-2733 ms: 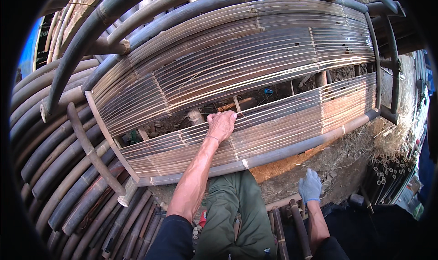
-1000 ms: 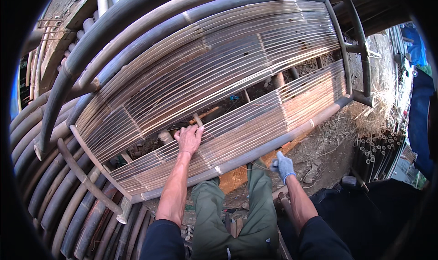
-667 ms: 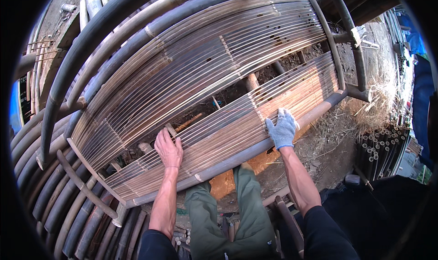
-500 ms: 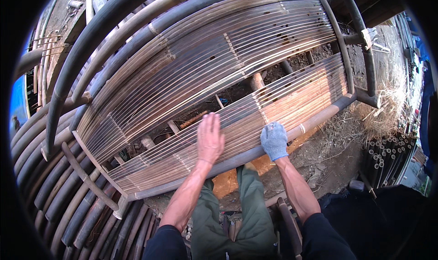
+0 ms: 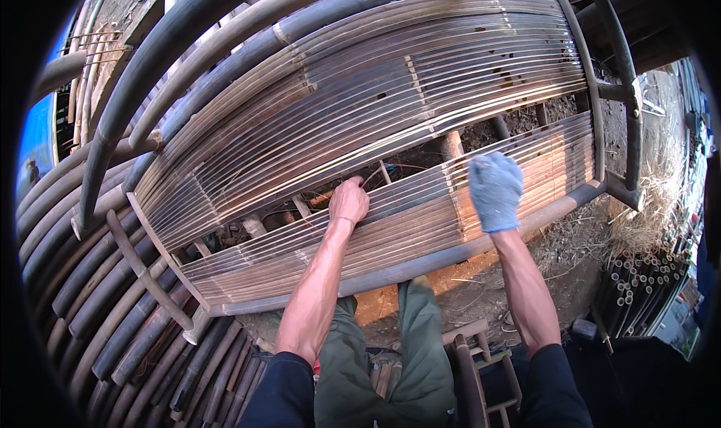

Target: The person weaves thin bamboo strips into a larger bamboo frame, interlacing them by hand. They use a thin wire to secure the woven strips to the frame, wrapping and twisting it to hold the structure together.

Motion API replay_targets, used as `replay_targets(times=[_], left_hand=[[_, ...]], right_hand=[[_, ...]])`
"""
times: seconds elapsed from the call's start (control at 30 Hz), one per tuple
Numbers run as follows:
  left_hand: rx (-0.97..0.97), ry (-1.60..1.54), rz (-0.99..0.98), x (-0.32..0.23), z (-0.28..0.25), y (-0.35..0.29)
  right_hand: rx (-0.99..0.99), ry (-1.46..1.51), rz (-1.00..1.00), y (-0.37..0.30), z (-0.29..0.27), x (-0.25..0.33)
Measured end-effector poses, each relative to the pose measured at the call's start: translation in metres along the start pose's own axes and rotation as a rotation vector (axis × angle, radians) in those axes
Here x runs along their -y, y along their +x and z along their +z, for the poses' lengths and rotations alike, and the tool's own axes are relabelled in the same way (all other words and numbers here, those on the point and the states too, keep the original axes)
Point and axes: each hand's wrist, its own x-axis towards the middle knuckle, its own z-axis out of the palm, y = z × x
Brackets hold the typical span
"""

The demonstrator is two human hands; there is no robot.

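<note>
Bare fist at the slat edge, gloved fist over to the right

The bench [image 5: 360, 90] lies right in front of the person, its slats in two banks with a long gap between. The left hand [image 5: 350, 199], bare, is curled at the gap-side edge of the near slats [image 5: 413, 225]; that edge is probably where fingers can get round a strip. Its fingertips are hidden, so I can't say whether it grips one.

The right hand [image 5: 496, 191], in a grey-blue glove, is also curled, to the right of that fist and over the same bank. It's blurred, and there's no telling whether it holds anything or touches the slats. The glove presumably guards against sharp bamboo.

Just left of the bare fist, a short crosspiece [image 5: 300, 206] spans part of the gap, likely there to support the strips. Beyond it, the far slats [image 5: 300, 157] run up to the back. Nearer the body than both hands, the front rail [image 5: 390, 275] seems to carry the bench's edge, close to the green trousers [image 5: 428, 338].

Farther out, poles [image 5: 143, 315] lie side by side to the lower left, and cut canes [image 5: 638, 281] are bundled beyond the glove, to the right.
</note>
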Motion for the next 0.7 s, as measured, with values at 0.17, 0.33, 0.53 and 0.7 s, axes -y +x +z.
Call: replay_targets(times=[0.17,0.33,0.53,0.7], left_hand=[[0.159,0.008,0.202,0.015,0.015,0.043],[0.154,-0.108,0.119,0.003,0.020,0.045],[-0.165,-0.262,0.094,-0.005,0.007,-0.003],[0.074,-0.573,0.215,0.008,-0.019,-0.037]], right_hand=[[0.482,0.151,-0.162,0.033,0.072,0.122],[0.897,0.401,-0.285,0.054,0.107,0.103],[0.470,0.394,-0.130,0.036,0.052,0.096],[-0.010,0.589,-0.164,-0.008,-0.019,0.107]])
